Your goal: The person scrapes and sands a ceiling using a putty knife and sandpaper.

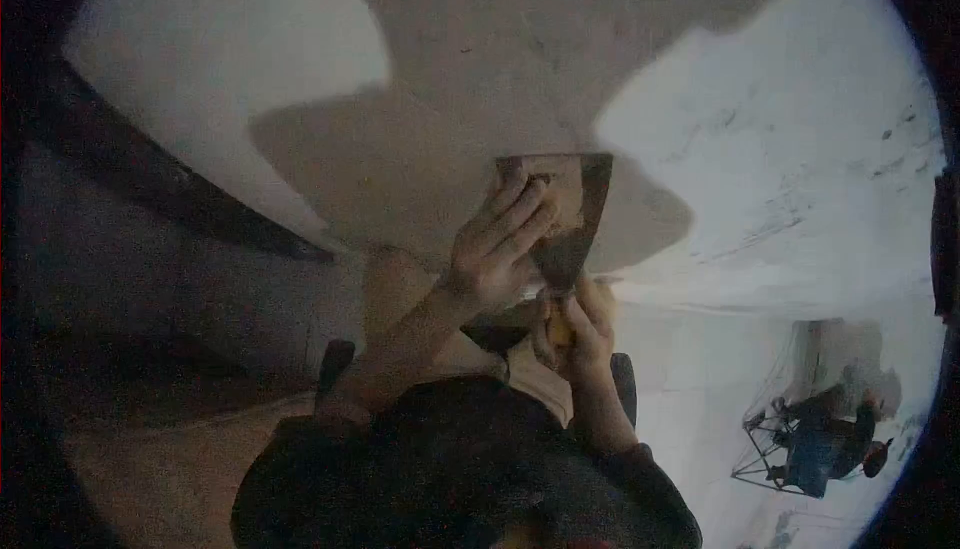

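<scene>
My right hand [582,327] is wrapped round the yellow handle of a wide putty knife [572,252]. The knife's blade flares out away from me, its broad edge lying at the pale plastered surface [470,59]. A light tan patch, like smeared filler, covers part of the blade. My left hand [505,234] lies on the blade's left side, fingers stretched forward and fingertips on the tan patch. A small dark spot shows at those fingertips. My shadow falls over the surface around the knife.
To the lower right, a person [840,439] is beside a metal frame [775,449], which looks like scaffolding. A dark beam-like edge [190,179] runs diagonally at left. Dark marks dot the bright surface [790,169] at upper right.
</scene>
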A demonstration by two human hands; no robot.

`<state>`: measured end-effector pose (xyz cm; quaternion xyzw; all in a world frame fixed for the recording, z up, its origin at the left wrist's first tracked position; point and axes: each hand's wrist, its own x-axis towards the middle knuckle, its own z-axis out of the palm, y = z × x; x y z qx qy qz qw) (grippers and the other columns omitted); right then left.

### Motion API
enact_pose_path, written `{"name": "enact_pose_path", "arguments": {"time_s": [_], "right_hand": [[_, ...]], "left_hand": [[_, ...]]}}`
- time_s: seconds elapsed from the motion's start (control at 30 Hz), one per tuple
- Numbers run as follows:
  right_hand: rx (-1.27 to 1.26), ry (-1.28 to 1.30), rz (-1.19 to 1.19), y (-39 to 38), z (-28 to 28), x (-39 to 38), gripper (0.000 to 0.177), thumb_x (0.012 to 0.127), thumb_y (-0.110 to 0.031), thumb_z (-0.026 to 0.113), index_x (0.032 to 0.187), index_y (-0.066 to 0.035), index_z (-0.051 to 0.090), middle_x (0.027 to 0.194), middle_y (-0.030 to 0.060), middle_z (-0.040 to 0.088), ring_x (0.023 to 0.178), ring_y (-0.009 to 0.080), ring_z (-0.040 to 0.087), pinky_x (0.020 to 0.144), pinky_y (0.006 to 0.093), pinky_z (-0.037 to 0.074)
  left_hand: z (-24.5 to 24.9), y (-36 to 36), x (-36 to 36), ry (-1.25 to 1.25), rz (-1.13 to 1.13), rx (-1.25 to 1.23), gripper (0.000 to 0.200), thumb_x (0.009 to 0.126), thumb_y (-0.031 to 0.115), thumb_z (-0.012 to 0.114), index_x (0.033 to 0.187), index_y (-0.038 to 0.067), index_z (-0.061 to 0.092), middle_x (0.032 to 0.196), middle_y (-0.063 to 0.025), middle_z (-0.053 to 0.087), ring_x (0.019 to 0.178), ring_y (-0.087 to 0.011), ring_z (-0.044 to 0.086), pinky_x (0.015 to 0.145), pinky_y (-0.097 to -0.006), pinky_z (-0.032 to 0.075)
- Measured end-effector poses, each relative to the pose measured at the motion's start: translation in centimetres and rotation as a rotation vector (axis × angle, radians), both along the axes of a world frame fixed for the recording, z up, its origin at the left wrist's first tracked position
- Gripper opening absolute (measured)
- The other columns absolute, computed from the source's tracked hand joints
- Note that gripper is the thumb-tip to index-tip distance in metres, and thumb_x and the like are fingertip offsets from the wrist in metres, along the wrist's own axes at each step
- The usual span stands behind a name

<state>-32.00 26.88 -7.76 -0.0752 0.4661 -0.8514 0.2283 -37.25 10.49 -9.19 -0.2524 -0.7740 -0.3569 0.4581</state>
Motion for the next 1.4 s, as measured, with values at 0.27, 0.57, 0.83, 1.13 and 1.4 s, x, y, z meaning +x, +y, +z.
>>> {"name": "enact_pose_path", "arguments": {"time_s": [0.27,0.57,0.83,1.13,1.4], "right_hand": [[0.204,0.053,-0.057,2.0,0.2,-1.4,0.038,0.096,-0.028,0.042,0.123,-0.001,0.038,0.072,0.0076,0.048,0.034,0.0089,0.036,0.028,0.0213,0.025],[0.448,0.160,-0.029,-1.8,-0.6,-5.1,0.036,0.096,-0.020,0.045,0.124,0.002,0.045,0.084,0.0062,0.055,0.069,0.0121,0.050,0.062,0.0257,0.041],[0.443,0.399,0.104,-9.9,0.5,-8.1,0.037,0.097,-0.020,0.043,0.127,0.002,0.047,0.081,0.0014,0.054,0.067,0.0054,0.048,0.059,0.0201,0.041],[0.183,-0.029,-0.181,-6.0,-3.0,-1.8,0.044,0.095,-0.034,0.044,0.119,0.003,0.042,0.078,0.0100,0.053,0.052,0.0133,0.047,0.041,0.0244,0.035],[0.071,0.129,-0.042,-7.6,5.0,-1.3,0.050,0.095,-0.030,0.043,0.123,0.010,0.035,0.062,0.0049,0.044,0.040,0.0118,0.040,0.035,0.0251,0.037]], "left_hand": [[0.4,1.5,-0.8,-0.023,0.007,0.004,0.051,0.073,0.009,0.072,0.120,0.001,0.054,0.134,-0.0151,0.045,0.131,-0.0319,0.035,0.106,-0.0491,0.035],[-1.9,-2.5,-4.2,0.004,0.000,0.087,0.050,0.075,0.010,0.072,0.120,0.000,0.054,0.135,-0.0161,0.043,0.131,-0.0358,0.033,0.104,-0.0488,0.037],[0.2,-9.1,-3.9,-0.099,0.214,0.163,0.044,0.078,0.006,0.069,0.119,-0.001,0.055,0.129,-0.0191,0.050,0.129,-0.0391,0.035,0.104,-0.0525,0.033],[-1.2,-6.2,-2.3,-0.218,-0.103,-0.027,0.055,0.071,0.005,0.071,0.123,0.001,0.052,0.137,-0.0149,0.041,0.131,-0.0331,0.033,0.105,-0.0513,0.036],[5.2,-6.1,-1.4,0.067,-0.042,0.113,0.036,0.081,0.004,0.061,0.116,-0.001,0.056,0.135,-0.0188,0.041,0.128,-0.0324,0.038,0.106,-0.0475,0.036]]}}
